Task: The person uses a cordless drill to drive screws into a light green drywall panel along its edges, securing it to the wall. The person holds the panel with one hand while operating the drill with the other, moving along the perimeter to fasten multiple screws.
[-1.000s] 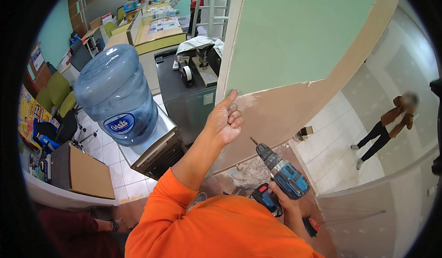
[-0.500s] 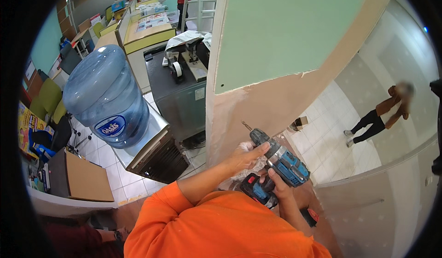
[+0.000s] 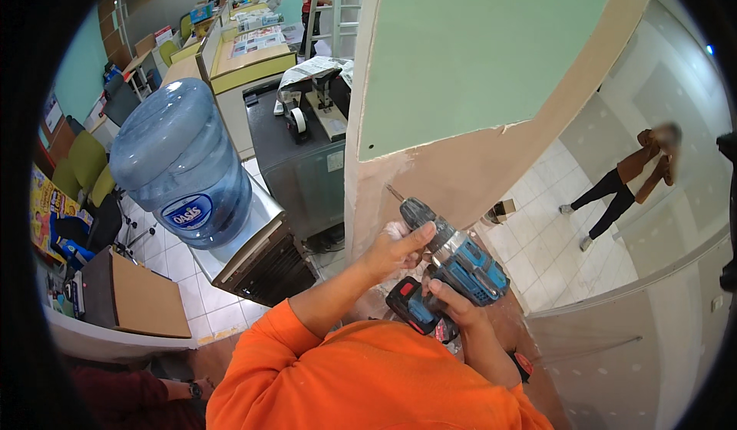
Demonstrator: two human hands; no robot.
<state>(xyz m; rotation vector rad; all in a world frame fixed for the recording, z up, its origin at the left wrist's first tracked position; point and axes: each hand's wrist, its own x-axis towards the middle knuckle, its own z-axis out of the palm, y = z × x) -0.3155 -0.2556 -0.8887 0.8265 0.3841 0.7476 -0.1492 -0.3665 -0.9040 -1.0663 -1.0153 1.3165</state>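
Note:
A blue and black cordless drill (image 3: 468,265) is held in both hands before my chest, tilted up to the left. Its bit (image 3: 395,193) points toward the wall panel and appears apart from it, though depth is hard to judge. My left hand (image 3: 393,252) is closed on the front of the drill by the chuck, thumb on top; something whitish shows by its fingers. My right hand (image 3: 454,305) wraps the grip, partly hidden behind the drill body. The black and red battery (image 3: 411,299) sits at the bottom of the grip.
A green and bare-plaster wall end (image 3: 453,161) stands ahead. To the left is a water dispenser (image 3: 265,265) with a big blue bottle (image 3: 184,161); behind it, a dark cabinet (image 3: 299,169) bears tape and newspaper. One person (image 3: 622,169) stands right, another (image 3: 311,4) by a ladder (image 3: 336,15).
The drill and both my hands have shifted a little to the left, and the bit has risen slightly. The person at the right has moved their legs apart.

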